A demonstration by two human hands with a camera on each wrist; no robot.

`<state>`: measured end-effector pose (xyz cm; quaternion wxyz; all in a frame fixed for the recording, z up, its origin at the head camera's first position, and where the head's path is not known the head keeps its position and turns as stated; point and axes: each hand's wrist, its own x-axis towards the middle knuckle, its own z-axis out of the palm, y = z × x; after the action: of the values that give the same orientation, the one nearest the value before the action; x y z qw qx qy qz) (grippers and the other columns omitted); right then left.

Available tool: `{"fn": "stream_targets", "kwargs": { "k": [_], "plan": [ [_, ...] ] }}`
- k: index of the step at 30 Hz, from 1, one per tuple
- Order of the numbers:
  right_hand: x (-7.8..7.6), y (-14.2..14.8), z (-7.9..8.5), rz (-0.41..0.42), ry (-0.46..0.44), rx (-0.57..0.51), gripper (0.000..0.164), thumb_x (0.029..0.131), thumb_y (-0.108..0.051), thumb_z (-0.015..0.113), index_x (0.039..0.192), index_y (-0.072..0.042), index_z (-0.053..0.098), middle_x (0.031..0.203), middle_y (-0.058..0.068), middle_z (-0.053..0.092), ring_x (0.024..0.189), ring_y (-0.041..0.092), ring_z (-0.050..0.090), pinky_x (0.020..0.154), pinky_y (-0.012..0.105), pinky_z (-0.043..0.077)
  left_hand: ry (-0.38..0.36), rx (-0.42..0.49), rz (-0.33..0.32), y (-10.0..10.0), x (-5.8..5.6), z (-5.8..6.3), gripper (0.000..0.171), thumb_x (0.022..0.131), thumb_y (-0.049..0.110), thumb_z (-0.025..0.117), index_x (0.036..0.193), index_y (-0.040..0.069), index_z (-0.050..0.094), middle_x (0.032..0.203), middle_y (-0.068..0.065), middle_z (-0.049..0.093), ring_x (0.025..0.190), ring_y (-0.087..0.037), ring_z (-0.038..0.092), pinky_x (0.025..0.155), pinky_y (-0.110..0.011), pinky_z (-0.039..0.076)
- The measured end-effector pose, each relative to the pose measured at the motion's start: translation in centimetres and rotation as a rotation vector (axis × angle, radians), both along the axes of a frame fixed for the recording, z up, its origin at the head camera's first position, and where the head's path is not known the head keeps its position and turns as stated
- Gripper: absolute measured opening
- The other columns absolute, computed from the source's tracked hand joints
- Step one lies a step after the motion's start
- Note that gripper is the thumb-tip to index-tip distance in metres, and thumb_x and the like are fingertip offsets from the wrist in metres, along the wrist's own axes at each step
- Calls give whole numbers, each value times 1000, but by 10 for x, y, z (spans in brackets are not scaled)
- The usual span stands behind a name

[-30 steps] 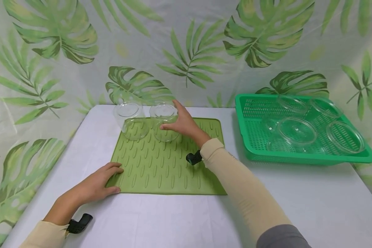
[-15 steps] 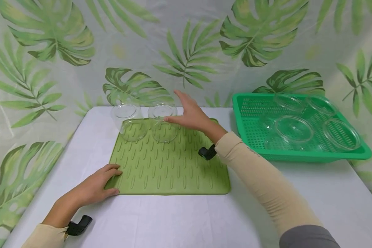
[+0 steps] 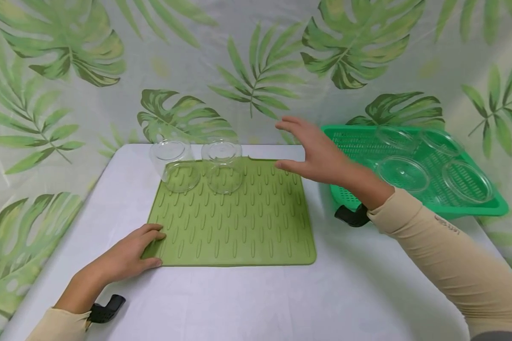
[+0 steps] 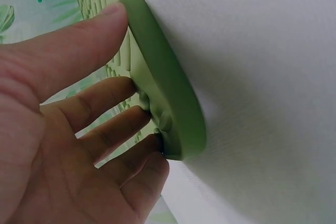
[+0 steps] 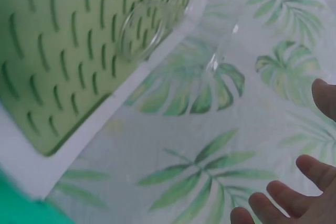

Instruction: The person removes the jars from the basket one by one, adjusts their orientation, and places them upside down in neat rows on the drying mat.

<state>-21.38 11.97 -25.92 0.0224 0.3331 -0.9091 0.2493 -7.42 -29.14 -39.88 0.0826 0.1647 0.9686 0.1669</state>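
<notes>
My left hand (image 3: pixel 125 253) rests its fingertips on the front left corner of a green ridged drying mat (image 3: pixel 239 232). In the left wrist view the thumb and loosely bent fingers touch the mat's surface near its thick rim. Two clear cups (image 3: pixel 174 170) stand upside down side by side at the mat's back left, the right-hand cup (image 3: pixel 223 170) nearer the middle. My right hand (image 3: pixel 320 154) is in the air between the mat and the green basket, thumb and fingers spread, holding nothing. The right wrist view shows those spread fingers (image 5: pixel 286 198) at lower right.
A green slotted plastic basket (image 3: pixel 409 208) stands at the right of the white-covered table (image 3: pixel 222 303). Several clear cups (image 3: pixel 403 174) lie in it. Behind the table hangs a leaf-patterned cloth (image 3: pixel 256 61).
My right hand has drawn away from the right-hand cup and moved right to the basket's left edge. The cups stay on the mat. My left hand stays at the mat's corner.
</notes>
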Motion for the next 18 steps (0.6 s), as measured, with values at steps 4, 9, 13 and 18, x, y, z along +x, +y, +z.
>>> {"fn": "stream_targets", "kwargs": {
  "k": [4, 9, 13, 18],
  "plan": [
    [3, 15, 5, -11, 9, 7, 76, 91, -30, 72, 154, -10, 35, 164, 14, 24, 152, 37, 21, 119, 63, 24, 1, 0, -4, 0, -1, 0, 54, 83, 23, 79, 128, 0, 59, 143, -23, 48, 131, -49, 47, 103, -61, 45],
    [8, 33, 7, -34, 20, 16, 75, 91, -29, 73, 153, -10, 36, 163, 13, 26, 152, 38, 22, 119, 64, 24, -7, 11, -1, -1, 1, 1, 55, 84, 23, 78, 130, -1, 58, 145, -24, 47, 133, -50, 45, 104, -62, 44],
    [15, 56, 6, -54, 28, 34, 74, 90, -26, 74, 152, -9, 38, 162, 15, 27, 150, 41, 24, 115, 66, 26, -17, 25, 9, -2, 4, -2, 56, 86, 24, 77, 133, 0, 57, 148, -24, 45, 135, -49, 43, 105, -62, 43],
    [23, 94, 3, -100, 32, 52, 76, 87, -24, 76, 151, -9, 39, 160, 17, 30, 146, 45, 27, 109, 70, 28, -14, 22, 10, -1, 4, -4, 57, 86, 25, 77, 133, 0, 57, 148, -23, 45, 136, -49, 43, 105, -62, 44]
  ]
}}
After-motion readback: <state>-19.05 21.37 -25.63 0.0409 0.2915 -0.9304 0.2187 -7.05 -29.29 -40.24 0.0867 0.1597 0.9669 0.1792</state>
